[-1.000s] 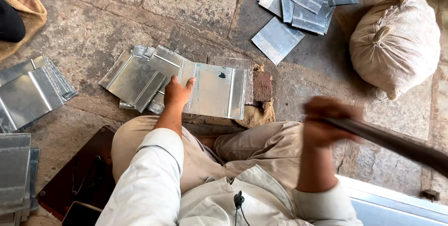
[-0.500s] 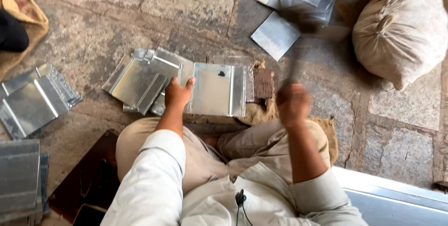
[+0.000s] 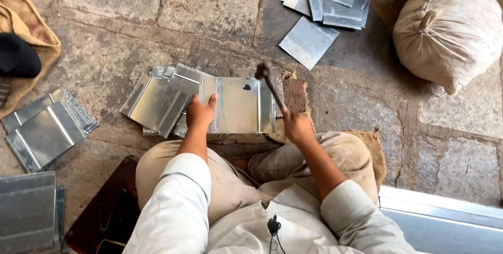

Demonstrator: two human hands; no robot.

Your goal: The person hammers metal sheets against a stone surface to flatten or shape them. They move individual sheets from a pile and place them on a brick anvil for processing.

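Observation:
I sit cross-legged on a stone floor. My left hand (image 3: 199,112) presses down on the left edge of a folded metal sheet (image 3: 238,105) that lies flat in front of my knees. A hammer (image 3: 269,82) is gripped in my right hand (image 3: 296,126), and its head rests at the sheet's upper right edge. The sheet lies over a block (image 3: 295,94) and sacking.
A pile of similar folded sheets (image 3: 157,102) lies left of the worked sheet, more stacks (image 3: 46,131) at far left, and flat sheets (image 3: 327,2) at the top. A tied sack (image 3: 450,28) stands top right. A metal panel (image 3: 440,222) lies bottom right.
My right hand swung the hammer from raised at the right down onto the sheet's upper right edge. My left hand stayed pressed on the sheet.

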